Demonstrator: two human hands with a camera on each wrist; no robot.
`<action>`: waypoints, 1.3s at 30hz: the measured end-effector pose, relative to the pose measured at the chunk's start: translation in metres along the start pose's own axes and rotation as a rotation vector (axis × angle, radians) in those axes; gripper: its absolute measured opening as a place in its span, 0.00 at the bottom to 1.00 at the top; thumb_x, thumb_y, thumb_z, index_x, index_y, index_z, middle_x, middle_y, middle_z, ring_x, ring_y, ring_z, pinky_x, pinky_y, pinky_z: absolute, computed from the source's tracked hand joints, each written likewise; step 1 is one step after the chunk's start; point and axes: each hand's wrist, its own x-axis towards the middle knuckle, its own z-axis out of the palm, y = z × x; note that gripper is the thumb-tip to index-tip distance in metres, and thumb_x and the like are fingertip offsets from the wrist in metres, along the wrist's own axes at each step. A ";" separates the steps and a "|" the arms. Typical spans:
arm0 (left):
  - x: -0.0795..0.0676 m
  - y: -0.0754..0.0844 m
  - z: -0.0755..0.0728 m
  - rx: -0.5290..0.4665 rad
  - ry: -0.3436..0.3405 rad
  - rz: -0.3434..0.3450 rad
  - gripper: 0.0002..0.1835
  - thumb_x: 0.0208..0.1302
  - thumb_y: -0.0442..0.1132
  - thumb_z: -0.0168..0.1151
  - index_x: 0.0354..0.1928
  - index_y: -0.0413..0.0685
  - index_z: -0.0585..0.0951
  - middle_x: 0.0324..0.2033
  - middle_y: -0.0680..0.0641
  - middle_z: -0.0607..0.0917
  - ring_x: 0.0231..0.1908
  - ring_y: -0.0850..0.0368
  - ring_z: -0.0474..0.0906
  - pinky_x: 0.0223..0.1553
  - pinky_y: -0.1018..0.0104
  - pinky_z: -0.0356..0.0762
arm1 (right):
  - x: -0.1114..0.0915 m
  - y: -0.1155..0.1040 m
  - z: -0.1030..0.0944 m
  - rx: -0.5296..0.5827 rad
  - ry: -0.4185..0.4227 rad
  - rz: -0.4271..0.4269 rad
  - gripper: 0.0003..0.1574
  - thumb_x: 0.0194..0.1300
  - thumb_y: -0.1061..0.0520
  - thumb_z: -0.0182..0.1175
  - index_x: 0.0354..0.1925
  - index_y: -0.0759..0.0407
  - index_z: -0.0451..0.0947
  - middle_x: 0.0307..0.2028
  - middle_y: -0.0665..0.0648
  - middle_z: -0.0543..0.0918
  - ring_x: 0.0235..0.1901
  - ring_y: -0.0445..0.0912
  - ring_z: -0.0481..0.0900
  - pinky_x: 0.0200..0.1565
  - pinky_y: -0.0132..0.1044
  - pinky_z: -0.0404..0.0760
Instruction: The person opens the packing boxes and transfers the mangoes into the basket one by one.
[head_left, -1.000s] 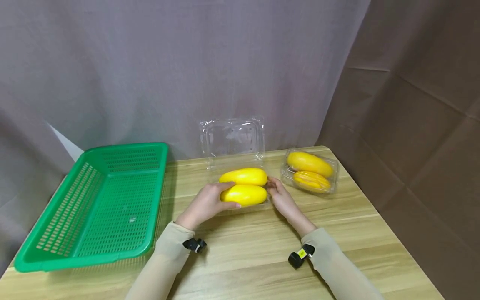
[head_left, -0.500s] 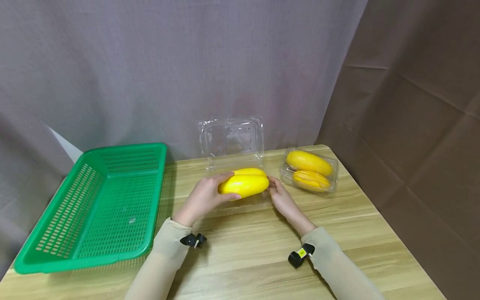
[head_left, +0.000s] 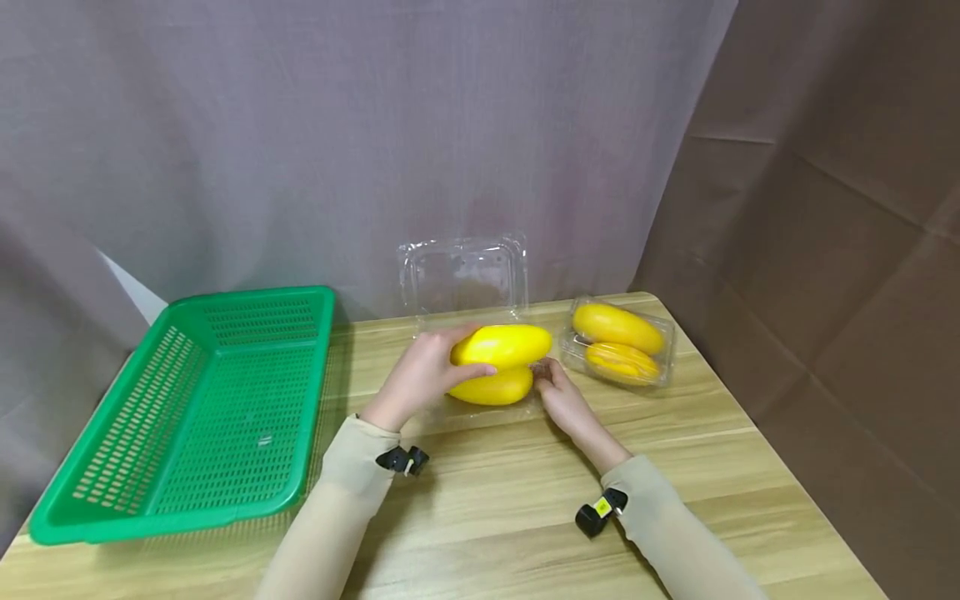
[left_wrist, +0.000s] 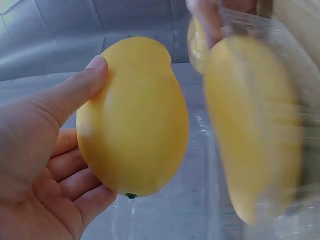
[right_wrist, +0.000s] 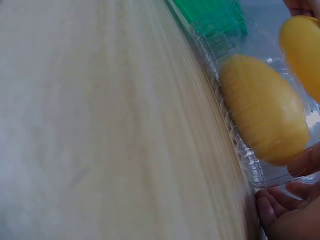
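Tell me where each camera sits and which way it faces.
Head: worn on the head, looking forward and down at the green basket, open clear box, left hand and right hand.
Left wrist: on that wrist, facing the left hand and its held yellow fruit.
Right wrist: on that wrist, facing tabletop and box; right hand at lower right.
Shared: both wrist views show that fruit.

Four fruits (head_left: 504, 344) on show here, yes, four of them: two at the open box (head_left: 468, 282), two more inside the closed box (head_left: 573, 352)! So that's two boxes. One green basket (head_left: 228, 417), just the one. A single table (head_left: 495, 517). One left hand (head_left: 416, 375), one right hand (head_left: 564, 400). Two sleeves (head_left: 330, 512), two black cameras (head_left: 592, 521)! A grey cloth (head_left: 375, 142) makes one, a brown cloth (head_left: 825, 233) makes two!
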 end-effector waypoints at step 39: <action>0.047 0.007 -0.113 0.143 0.137 -0.035 0.38 0.58 0.52 0.76 0.66 0.39 0.76 0.60 0.41 0.82 0.53 0.48 0.80 0.55 0.57 0.78 | 0.005 0.007 0.000 -0.027 -0.006 0.017 0.32 0.78 0.58 0.43 0.75 0.63 0.55 0.68 0.69 0.69 0.68 0.63 0.65 0.71 0.59 0.59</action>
